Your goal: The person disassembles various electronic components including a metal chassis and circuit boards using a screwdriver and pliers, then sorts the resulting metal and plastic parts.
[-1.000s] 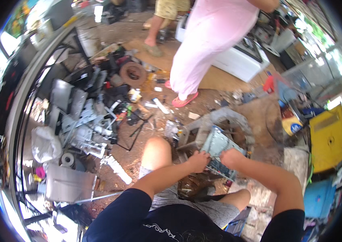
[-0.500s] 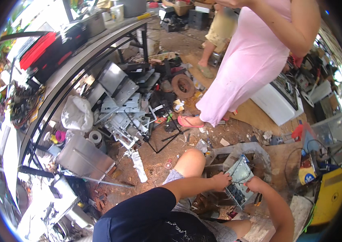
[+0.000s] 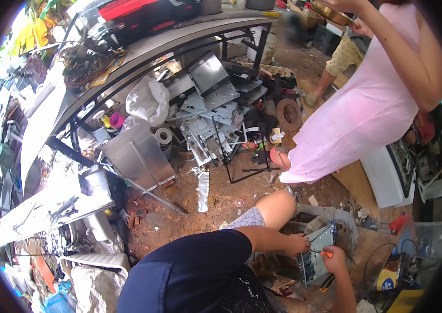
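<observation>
A flat metal casing with a circuit board (image 3: 310, 267) leans tilted in front of me, between my knees. My left hand (image 3: 296, 243) grips its upper left edge, fingers curled. My right hand (image 3: 335, 259) is closed around a slim screwdriver-like tool with an orange handle (image 3: 327, 254); its thin shaft points left across the casing. Just below that hand sit pliers with black and orange handles (image 3: 327, 283). Behind the casing is a worn grey rounded frame (image 3: 350, 224). The tool's tip is too small to make out.
A person in a long pink garment (image 3: 356, 125) stands ahead, holding a brass-coloured pot (image 3: 331, 13). Scrap metal panels (image 3: 210, 109) are piled beside a long table (image 3: 169, 39). A bent metal sheet (image 3: 140, 156) lies left. A white appliance (image 3: 385, 175) lies to the right.
The view has swung left, so the scene sits farther right. An orange-handled tool now shows in my right hand. The standing person's pot has come into view. My left hand stays at the casing.
</observation>
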A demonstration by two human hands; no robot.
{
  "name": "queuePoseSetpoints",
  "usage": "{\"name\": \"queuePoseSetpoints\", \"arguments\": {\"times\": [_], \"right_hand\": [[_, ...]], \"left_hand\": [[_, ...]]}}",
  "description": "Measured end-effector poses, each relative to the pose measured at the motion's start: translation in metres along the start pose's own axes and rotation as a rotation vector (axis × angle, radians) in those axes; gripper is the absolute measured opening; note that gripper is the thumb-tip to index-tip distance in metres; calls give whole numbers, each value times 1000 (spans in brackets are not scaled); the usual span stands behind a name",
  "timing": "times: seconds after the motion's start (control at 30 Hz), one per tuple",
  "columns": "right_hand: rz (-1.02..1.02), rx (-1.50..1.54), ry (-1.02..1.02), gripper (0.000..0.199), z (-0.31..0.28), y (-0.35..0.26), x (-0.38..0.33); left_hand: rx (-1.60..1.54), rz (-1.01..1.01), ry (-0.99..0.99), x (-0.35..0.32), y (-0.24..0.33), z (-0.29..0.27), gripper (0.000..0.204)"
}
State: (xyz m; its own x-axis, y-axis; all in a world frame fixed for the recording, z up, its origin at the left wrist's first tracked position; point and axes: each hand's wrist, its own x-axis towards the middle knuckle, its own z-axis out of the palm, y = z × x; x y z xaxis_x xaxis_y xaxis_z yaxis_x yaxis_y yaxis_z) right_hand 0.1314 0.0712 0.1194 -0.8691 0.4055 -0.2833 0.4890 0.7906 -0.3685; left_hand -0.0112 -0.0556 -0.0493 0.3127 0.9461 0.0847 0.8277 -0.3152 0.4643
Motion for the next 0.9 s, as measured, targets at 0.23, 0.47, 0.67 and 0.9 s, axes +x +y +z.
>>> {"name": "queuePoseSetpoints", "arguments": {"times": [0.23,0.47,0.67,0.9], "right_hand": [[312,-246,-94,16,-1,4,-17],[-51,-242,96,14,2,-4,-24],[35,-41,124,17,11,25,-26],[333,-92,-79,19,2,16,-21]], "left_hand": [[57,-122,-86,6,13,0,73],[104,-157,-108,8,20,-5,72],[76,-159,-137,16,27,1,75],[53,-128,-77,14,31,-9,67]]}}
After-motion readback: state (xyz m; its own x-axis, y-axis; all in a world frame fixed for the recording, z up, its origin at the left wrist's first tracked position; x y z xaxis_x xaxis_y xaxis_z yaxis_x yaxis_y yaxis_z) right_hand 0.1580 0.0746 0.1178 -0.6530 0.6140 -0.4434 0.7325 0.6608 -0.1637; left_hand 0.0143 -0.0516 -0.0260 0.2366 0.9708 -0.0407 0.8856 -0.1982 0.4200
